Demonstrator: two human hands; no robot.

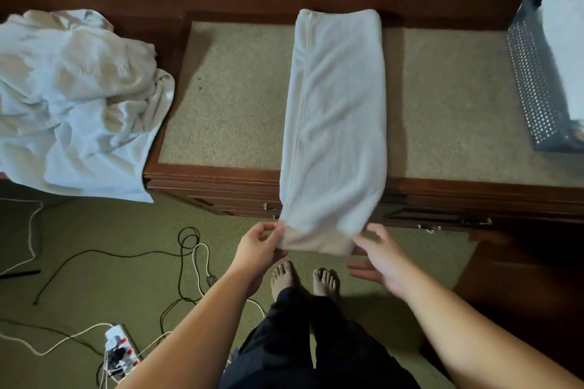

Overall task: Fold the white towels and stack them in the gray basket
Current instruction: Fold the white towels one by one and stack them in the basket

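A folded towel [335, 117] lies lengthwise across the counter [221, 104], its near end overhanging. The left hand [257, 249] pinches that end's left corner. The right hand [380, 257] is spread wide at the right corner, holding nothing.

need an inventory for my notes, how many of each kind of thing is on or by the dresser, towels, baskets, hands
Long white terry towel folded lengthwise on the dresser: 1
Crumpled heap of white towels, number within it not countable: 1 heap
Folded white towels in the basket, number unclear: 1 stack
Gray perforated plastic basket: 1
Bare hands, left hand and right hand: 2
Total: 6
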